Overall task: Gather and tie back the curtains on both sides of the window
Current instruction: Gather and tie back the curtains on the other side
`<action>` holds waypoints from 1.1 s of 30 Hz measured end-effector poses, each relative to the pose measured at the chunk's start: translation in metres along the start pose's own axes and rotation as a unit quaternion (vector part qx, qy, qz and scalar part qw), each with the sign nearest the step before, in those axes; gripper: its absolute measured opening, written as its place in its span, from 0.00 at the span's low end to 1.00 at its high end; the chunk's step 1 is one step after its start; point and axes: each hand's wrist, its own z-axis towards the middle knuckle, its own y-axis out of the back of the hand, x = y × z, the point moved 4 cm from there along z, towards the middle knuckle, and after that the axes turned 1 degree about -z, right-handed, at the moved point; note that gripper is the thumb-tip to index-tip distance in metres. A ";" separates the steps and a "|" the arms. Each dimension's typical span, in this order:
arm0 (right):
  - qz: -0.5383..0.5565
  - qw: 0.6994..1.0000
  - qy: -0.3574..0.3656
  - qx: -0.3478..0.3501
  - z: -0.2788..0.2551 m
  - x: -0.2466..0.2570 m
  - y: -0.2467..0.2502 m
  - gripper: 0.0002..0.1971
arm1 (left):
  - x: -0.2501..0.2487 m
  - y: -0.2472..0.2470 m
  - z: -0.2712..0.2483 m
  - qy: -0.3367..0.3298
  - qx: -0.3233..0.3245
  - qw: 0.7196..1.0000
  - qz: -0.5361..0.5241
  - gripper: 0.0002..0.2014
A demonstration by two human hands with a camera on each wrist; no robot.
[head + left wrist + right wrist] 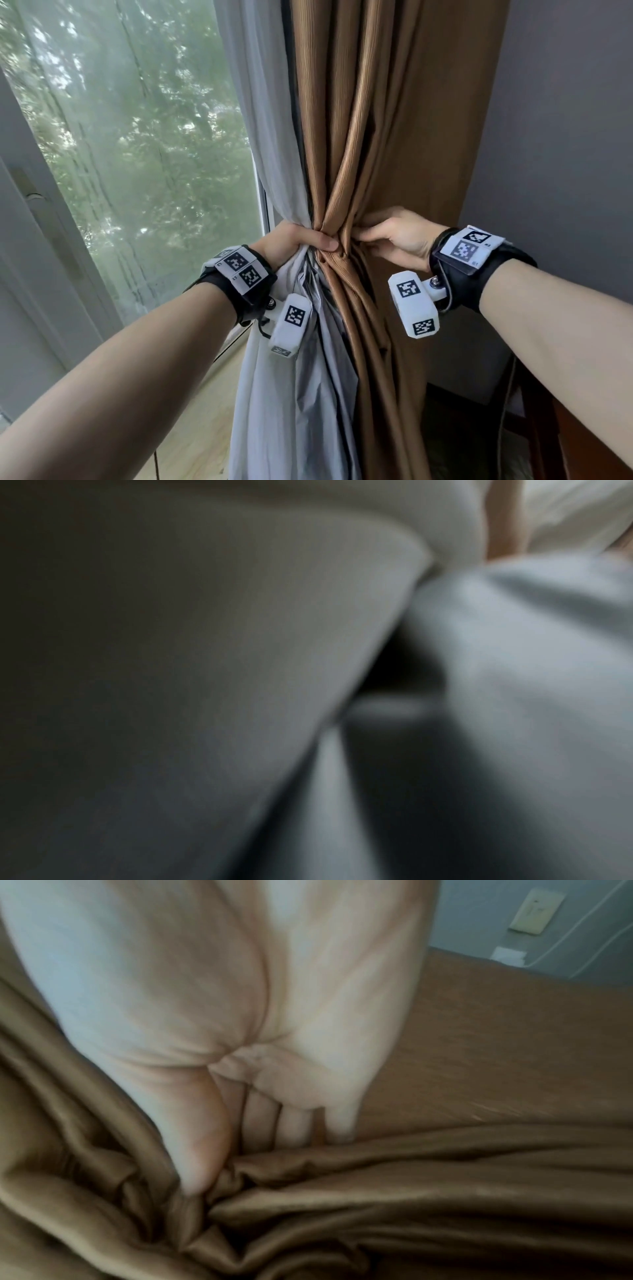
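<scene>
A brown ribbed curtain (363,137) and its pale grey-white lining (274,171) hang at the window's right side, drawn in to a narrow waist. My left hand (301,240) grips that waist from the left, with the thumb laid across the front. My right hand (394,233) comes in from the right and pinches the brown folds, fingers tucked behind them. In the right wrist view the right hand (240,1161) has its thumb pressed on the brown curtain (411,1191). The left wrist view is filled by blurred pale lining (514,669). No tie-back shows.
The window pane (137,137) with trees behind it fills the left, and its frame carries a handle (34,205). A grey wall (565,137) stands to the right. Dark wooden furniture (565,428) and a cable (507,411) sit low right. A wall socket (536,911) shows.
</scene>
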 end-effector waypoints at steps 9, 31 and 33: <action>-0.004 0.988 -0.012 -0.154 0.007 -0.004 0.045 0.31 | 0.000 0.006 0.011 -0.044 -0.052 0.998 0.018 0.32; -0.071 0.985 0.003 -0.155 0.022 -0.022 0.025 0.20 | 0.000 0.004 0.005 -0.039 -0.022 0.999 0.004 0.38; -0.045 0.985 -0.001 -0.166 0.019 -0.022 0.030 0.21 | -0.001 0.002 0.008 -0.046 -0.034 0.998 0.009 0.39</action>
